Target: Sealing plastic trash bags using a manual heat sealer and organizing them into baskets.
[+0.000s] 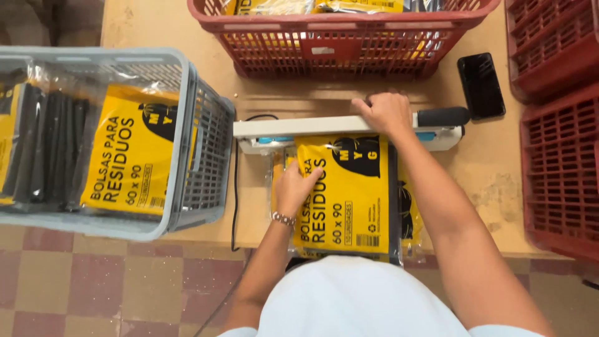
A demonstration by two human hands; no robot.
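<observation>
**Right hand down on the sealer bar, left hand flat on the packet**

I'm looking straight down over the wooden table (156, 25). My right hand (388, 112) sits on top of the white arm of the heat sealer (324, 126), fingers curled over the bar, just left of its black handle (443, 116); the arm looks lowered onto the base. My left hand (294, 186), a bracelet at the wrist, lies on the yellow-and-black packet of bags (349, 193), fingers pressing its left part, not closed around anything. The packet lies flat on the table in front of me, its far end tucked under the sealer arm, its near end at the table edge. A second, similar packet peeks out beneath it on the right.

Off to my left, a grey plastic basket (199, 143) holds more of the same yellow packets, stood on edge. Beyond the sealer stands a red crate (337, 43) with yellow packets inside. A black phone (481, 85) lies on the table right of the handle, and more red crates (558, 162) are stacked at the right edge. A black cord (236, 187) runs from the sealer over the table's front.
</observation>
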